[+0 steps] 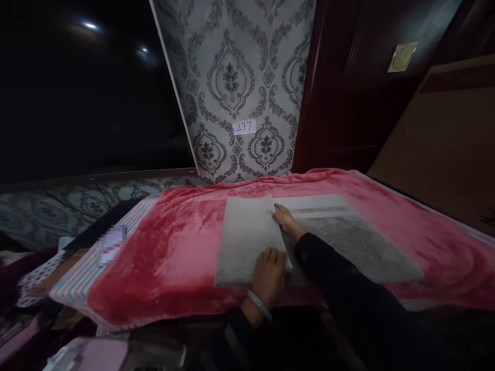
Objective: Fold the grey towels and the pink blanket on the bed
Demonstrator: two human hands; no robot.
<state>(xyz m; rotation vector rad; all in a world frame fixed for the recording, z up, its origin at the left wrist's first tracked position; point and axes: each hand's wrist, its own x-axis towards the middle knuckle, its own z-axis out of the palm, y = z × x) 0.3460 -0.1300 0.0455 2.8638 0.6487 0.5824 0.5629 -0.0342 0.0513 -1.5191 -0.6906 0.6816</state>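
Fingers, right hand [286, 219]: closed on the far end of a free edge of grey cloth [247, 237], thumb side toward the flap. Fingers, left hand [268, 275]: bent over the near end of the same edge; whether they pinched it or merely pressed, could not be told, the thumb being hidden.

Reason for the hold, as judged: one hand to each end of the edge, so that the flap ran straight between them and neither corner sagged or skewed.

Grey cloth: laid on a pink blanket [185, 232], plain pale side up at the left, textured face with pale bands at the right; the left part appeared doubled over the rest. Spread flat, probably so that its edges could be seen and lined up. Blanket: striped border at the left, perhaps serving as a soft, level ground; its support was mostly hidden.

Hand, right: farther from the body, reaching forward and across to the left, wrist nearly straight, back of hand upward.

Hand, left: nearer the body, back upward, fingers pointing away, a pale bracelet [260, 305] at the wrist.

Arms: right, in a dark sleeve [348, 278], stretched long and slanting in from the lower right; left, likewise dark-sleeved, shorter in view, rising from the bottom.
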